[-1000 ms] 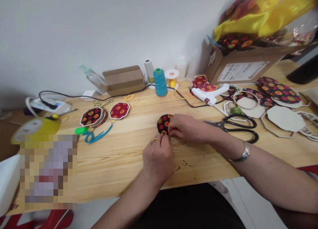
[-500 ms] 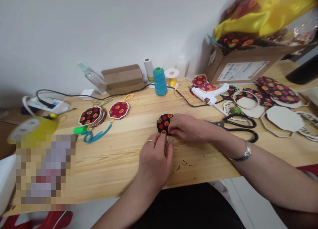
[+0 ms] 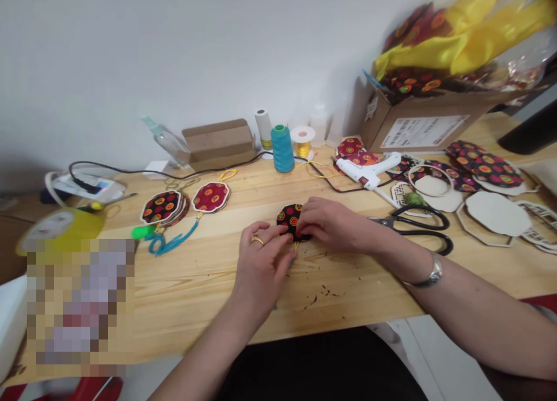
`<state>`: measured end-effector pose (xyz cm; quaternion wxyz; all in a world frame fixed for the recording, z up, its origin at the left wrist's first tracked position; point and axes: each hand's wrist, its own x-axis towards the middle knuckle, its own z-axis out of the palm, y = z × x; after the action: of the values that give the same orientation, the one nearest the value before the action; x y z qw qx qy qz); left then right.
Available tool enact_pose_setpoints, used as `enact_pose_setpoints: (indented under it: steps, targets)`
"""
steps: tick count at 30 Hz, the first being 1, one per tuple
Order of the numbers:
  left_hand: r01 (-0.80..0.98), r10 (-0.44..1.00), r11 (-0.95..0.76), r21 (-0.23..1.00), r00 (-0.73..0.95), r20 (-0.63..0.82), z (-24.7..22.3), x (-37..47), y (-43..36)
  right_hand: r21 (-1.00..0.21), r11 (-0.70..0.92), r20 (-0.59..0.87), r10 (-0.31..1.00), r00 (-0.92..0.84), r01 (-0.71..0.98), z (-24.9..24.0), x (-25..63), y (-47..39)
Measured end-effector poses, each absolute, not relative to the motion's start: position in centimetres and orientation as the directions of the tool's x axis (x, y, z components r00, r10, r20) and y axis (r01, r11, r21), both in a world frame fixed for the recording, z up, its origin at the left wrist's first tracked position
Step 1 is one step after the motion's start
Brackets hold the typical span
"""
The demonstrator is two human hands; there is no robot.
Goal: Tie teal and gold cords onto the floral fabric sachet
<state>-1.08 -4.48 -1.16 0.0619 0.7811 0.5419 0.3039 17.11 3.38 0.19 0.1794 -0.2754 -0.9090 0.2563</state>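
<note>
A small black fabric-covered ornament (image 3: 286,217) with red, orange and green flower shapes and a pale scalloped edge lies on the wooden table in front of me. My left hand (image 3: 263,253), with a ring on one finger, holds it at the lower left edge, fingertips on the fabric. A short yellow cord (image 3: 296,246) comes out below the ornament, between my hands. My right hand (image 3: 324,222) is closed, its fingers pinching the right side of the ornament and covering that part. What the fingertips do there is hidden.
Stacked black ornaments (image 3: 161,208) and red ones (image 3: 212,197) with a blue tassel (image 3: 174,241) lie left. Behind stand teal thread (image 3: 282,148) and a yellow cord spool (image 3: 302,141). To the right are a glue gun (image 3: 368,170), scissors (image 3: 420,220), pale cutouts (image 3: 496,213) and a full carton (image 3: 418,122).
My left hand has shifted slightly left and its fingers have spread a little onto the ornament's edge. My right hand stays at the ornament's right side. The view has tilted slightly.
</note>
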Motion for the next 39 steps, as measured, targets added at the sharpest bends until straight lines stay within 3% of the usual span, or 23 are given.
enact_pose_setpoints:
  steps: [12,17,21,39]
  targets:
    - [0.816,0.905,-0.331,0.473,0.133,0.404,-1.6,-0.9,-4.8,-0.538,0.707,0.332,0.679,-0.655,0.460,-1.2,16.0,2.8]
    - [0.764,0.909,-0.325,0.557,0.090,0.408,-1.8,-0.8,-5.2,-0.540,0.612,0.288,0.779,-0.557,0.577,-1.2,16.0,2.5]
    - [0.767,0.909,-0.328,0.551,0.097,0.406,-2.0,-0.5,-5.3,-0.516,0.561,0.245,0.821,-0.516,0.647,-1.2,16.1,2.5]
    - [0.824,0.913,-0.317,0.469,0.132,0.386,-2.3,-0.4,-5.3,-0.489,0.541,0.161,0.827,-0.539,0.684,-1.4,16.5,2.2]
